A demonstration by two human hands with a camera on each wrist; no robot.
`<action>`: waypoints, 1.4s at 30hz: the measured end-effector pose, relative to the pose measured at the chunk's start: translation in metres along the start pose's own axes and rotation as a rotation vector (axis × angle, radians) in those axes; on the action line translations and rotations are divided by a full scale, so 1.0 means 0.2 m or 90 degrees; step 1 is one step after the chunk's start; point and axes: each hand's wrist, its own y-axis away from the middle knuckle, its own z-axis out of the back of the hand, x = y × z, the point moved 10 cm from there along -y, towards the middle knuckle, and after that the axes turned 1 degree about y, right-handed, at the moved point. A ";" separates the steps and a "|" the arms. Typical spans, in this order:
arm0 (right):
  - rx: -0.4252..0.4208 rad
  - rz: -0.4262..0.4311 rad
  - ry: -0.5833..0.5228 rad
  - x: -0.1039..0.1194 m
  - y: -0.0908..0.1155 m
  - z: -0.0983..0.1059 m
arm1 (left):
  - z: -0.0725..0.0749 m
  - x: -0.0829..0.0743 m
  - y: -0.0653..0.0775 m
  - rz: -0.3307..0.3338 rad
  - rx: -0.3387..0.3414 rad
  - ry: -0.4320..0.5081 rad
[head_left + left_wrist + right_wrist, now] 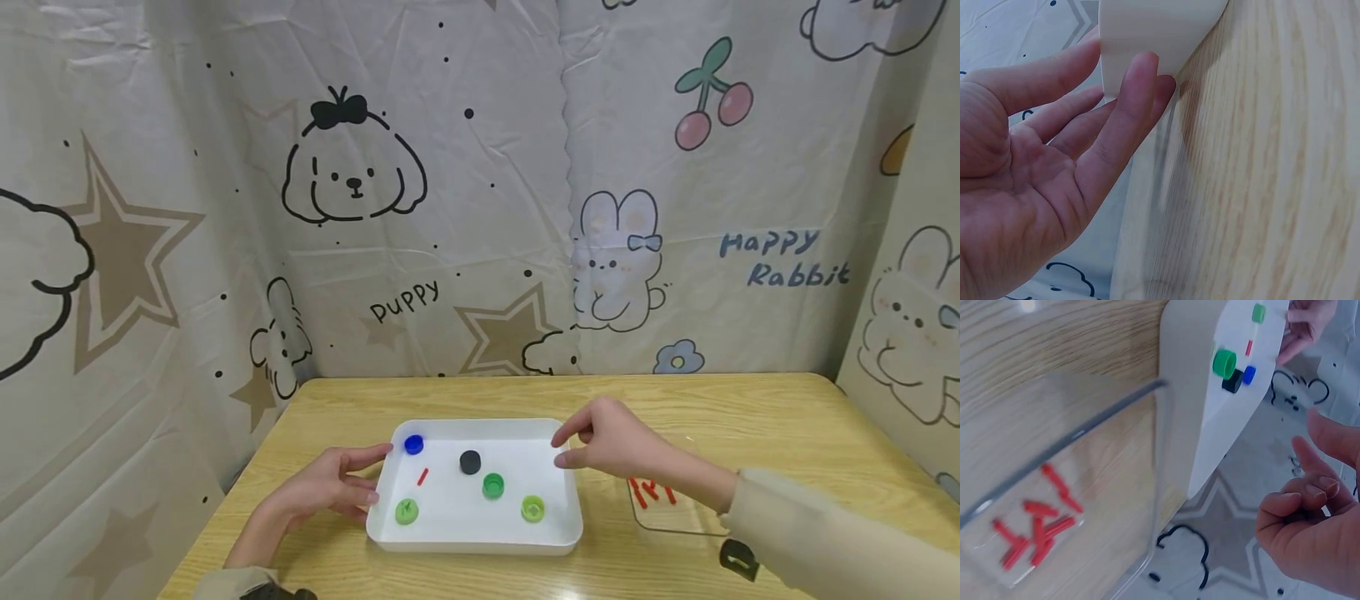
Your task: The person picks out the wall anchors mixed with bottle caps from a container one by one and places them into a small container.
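A white tray (517, 533) lies on the table, holding several bottle-cap-like round pieces: blue (413, 444), black (470, 462), green (492, 486), yellow-green (533, 508) and light green (407, 512). A short red stick (423, 477) lies among them at the left. The left hand (333, 483) touches the tray's left side from outside; its extended fingers (1138, 81) rest against the wall in the left wrist view. Over the tray's right rim hovers the right hand (603, 437), thumb and index finger apart with nothing between them. Its other fingers (1300, 490) are bent inward.
Right of the tray, partly under the right forearm, stands a clear box (678, 531) containing several red sticks (1038, 531). The wooden table (795, 417) is backed by a printed curtain (495, 208). A dark device (738, 558) sits at the right sleeve.
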 end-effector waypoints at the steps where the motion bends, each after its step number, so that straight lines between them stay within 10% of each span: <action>1: 0.005 0.010 0.008 0.03 -0.02 -0.03 | 0.00 0.00 0.00 -0.001 0.001 0.001; 21: 0.082 0.142 0.061 0.32 -0.30 -0.48 | 0.00 0.00 0.02 -0.003 0.000 0.005; 42: 0.124 0.075 0.168 0.33 -0.54 -0.76 | 0.02 0.01 0.00 0.003 -0.011 -0.012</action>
